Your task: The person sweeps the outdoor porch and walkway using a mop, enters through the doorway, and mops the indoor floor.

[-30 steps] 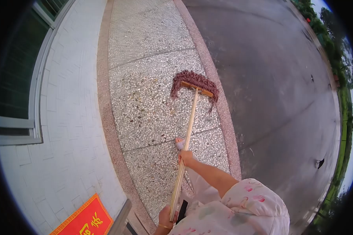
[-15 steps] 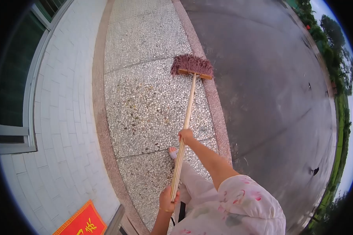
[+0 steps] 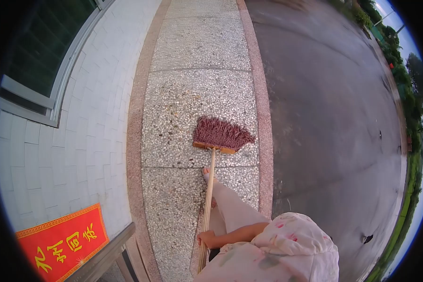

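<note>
A mop with a maroon string head (image 3: 223, 133) lies on the pebbled walkway, its strings fanned forward and to the right of the wooden crossbar (image 3: 215, 147). From the bar, a striped pole (image 3: 209, 183) runs down towards my body. My right hand (image 3: 206, 238) is wrapped round the pole low in the view, close to my waist. The pole's lower end leaves the bottom of the picture, and my left hand is out of sight. One of my feet (image 3: 206, 172) shows beside the pole, just behind the mop head.
Along the left runs a white tiled wall (image 3: 80, 155) with a window (image 3: 44, 56). A red banner with yellow characters (image 3: 63, 242) is at lower left beside a grey ledge (image 3: 101, 254). A reddish border (image 3: 264, 141) separates the walkway from dark wet pavement (image 3: 329, 141).
The mop head has come back towards me and sits nearer my foot. My right hand has drawn down to my waist with the pole. My left hand has left the view.
</note>
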Demonstrator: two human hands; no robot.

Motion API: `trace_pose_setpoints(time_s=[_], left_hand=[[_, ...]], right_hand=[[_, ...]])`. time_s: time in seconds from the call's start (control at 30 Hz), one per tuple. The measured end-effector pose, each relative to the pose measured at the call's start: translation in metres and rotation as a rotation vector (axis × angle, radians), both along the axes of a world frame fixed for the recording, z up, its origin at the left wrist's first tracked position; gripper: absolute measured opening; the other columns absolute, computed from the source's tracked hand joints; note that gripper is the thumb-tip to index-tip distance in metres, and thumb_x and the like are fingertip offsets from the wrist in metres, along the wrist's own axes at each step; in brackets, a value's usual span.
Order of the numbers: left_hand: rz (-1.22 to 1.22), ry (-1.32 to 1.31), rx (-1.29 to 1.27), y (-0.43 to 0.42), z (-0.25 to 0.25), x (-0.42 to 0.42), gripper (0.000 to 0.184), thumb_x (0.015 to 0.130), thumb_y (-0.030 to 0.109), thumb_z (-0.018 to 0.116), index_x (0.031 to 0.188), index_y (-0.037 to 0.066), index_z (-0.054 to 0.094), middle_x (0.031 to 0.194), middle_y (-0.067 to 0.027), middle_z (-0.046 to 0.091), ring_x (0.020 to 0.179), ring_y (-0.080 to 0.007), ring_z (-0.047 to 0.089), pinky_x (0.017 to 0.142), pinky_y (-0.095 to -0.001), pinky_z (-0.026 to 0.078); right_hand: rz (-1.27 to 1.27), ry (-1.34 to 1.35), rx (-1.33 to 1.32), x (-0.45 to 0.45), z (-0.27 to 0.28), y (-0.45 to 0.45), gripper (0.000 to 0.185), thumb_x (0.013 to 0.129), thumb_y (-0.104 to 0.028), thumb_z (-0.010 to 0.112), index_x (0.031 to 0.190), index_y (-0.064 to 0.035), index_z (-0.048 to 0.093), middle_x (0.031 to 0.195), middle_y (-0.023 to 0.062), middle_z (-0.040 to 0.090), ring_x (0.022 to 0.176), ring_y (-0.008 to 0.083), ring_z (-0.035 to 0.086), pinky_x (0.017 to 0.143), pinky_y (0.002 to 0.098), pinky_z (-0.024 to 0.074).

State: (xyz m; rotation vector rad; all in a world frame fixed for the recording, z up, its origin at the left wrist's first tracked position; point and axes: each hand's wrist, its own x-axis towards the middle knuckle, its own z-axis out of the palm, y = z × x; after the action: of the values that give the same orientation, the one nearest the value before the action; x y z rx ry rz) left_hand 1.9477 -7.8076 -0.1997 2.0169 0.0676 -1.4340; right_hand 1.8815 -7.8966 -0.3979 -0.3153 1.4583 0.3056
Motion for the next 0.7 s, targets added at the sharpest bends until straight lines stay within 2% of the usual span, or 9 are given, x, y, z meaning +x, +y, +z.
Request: trace_pose_setpoints(time_s=[0.13,0.33,0.4,0.47,0.6,0.7], left_hand=[[-0.105,-0.072,0.002,-0.008,0.004,0.006,0.026,0.081,0.028,0.042,0.083,0.003,0.051,0.061,-0.0111,0.051,0.051,-0.0209,0.045,0.046,-0.0289,0.036],[-0.259,-0.176,0.061,-0.039,0.017,0.031,0.025,0.080,0.026,0.046,0.087,0.004,0.052,0.067,-0.0132,0.052,0.059,-0.0257,0.047,0.053,-0.0325,0.038],[-0.320,-0.209,0.068,-0.062,0.016,0.045,0.025,0.079,0.026,0.047,0.089,0.004,0.052,0.069,-0.0139,0.052,0.061,-0.0273,0.048,0.055,-0.0337,0.039],[-0.379,-0.246,0.067,-0.096,0.010,0.062,0.025,0.078,0.025,0.048,0.090,0.004,0.052,0.071,-0.0146,0.052,0.064,-0.0289,0.048,0.058,-0.0349,0.040],[-0.541,-0.297,0.076,-0.179,0.003,0.108,0.026,0.077,0.024,0.050,0.093,0.004,0.052,0.075,-0.0160,0.053,0.069,-0.0321,0.049,0.062,-0.0373,0.041],[-0.663,-0.321,0.064,-0.248,-0.005,0.138,0.027,0.076,0.023,0.052,0.095,0.004,0.053,0.077,-0.0171,0.054,0.073,-0.0345,0.050,0.066,-0.0390,0.042]], right_hand=[[-0.028,0.000,0.072,0.005,0.012,-0.017,0.011,0.061,0.004,0.055,0.054,0.0035,0.046,0.051,0.0139,0.047,0.044,0.0263,0.052,0.041,0.0401,0.0466],[-0.107,-0.096,0.214,0.035,-0.013,-0.057,0.010,0.061,0.003,0.053,0.054,0.0042,0.046,0.053,0.0161,0.049,0.044,0.0259,0.051,0.041,0.0400,0.0461],[-0.151,-0.112,0.242,0.052,-0.017,-0.093,0.010,0.061,0.004,0.053,0.054,0.0041,0.046,0.052,0.0161,0.048,0.043,0.0262,0.051,0.040,0.0402,0.0460],[-0.062,-0.079,0.035,0.073,-0.020,-0.135,0.011,0.061,0.004,0.052,0.053,0.0028,0.045,0.050,0.0159,0.048,0.042,0.0267,0.051,0.039,0.0403,0.0457],[-0.182,-0.074,0.162,0.119,-0.036,-0.253,0.014,0.064,0.001,0.054,0.052,0.0013,0.046,0.048,0.0131,0.046,0.041,0.0249,0.050,0.039,0.0386,0.0466],[-0.253,-0.113,-0.021,0.157,-0.049,-0.357,0.015,0.065,0.000,0.055,0.053,0.0018,0.047,0.048,0.0130,0.047,0.039,0.0246,0.050,0.037,0.0375,0.0455]])
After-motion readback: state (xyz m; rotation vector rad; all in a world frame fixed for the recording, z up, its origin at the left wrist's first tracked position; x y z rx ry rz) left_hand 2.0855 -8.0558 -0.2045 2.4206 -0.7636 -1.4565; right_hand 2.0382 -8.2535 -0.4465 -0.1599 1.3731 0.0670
